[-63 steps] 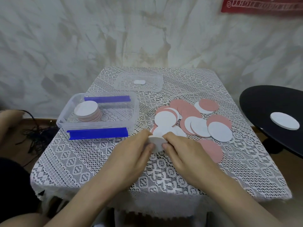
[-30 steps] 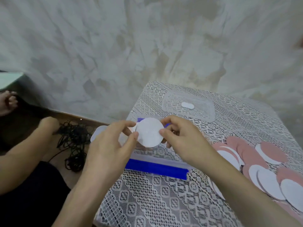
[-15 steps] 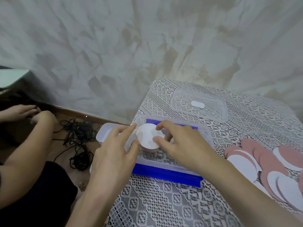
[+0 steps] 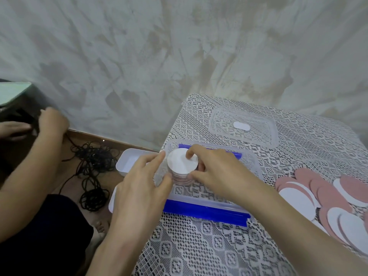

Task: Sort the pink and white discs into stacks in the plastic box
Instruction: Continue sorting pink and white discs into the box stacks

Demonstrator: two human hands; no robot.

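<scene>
A stack [image 4: 181,177] of pink and white discs is seen standing in the left end of the box [image 4: 255,172], with a white disc [image 4: 180,164] on top. The stack is enclosed by both hands.

The right hand [image 4: 217,172] is reached in over the box from the right, palm down. Its forefinger is bent, and the fingertip [image 4: 190,155] is pressed on the far edge of the top disc. The thumb is laid against the near side of the stack, and another finger is curled at its right side, so the stack is gripped between them.

The left hand [image 4: 143,188] is brought in from the near left, wrist low over the table edge. Its thumb [image 4: 166,180] is set against the stack's left side. The forefinger is stretched almost straight along the box's left wall, and the other fingers are held loosely extended; nothing is gripped by this hand.

Blue clips [image 4: 205,211] are fitted on the box's long sides. Loose discs [image 4: 318,196] are spread on the lace cloth [image 4: 199,248] to the right. The lid [image 4: 264,126] is laid beyond the box.
</scene>
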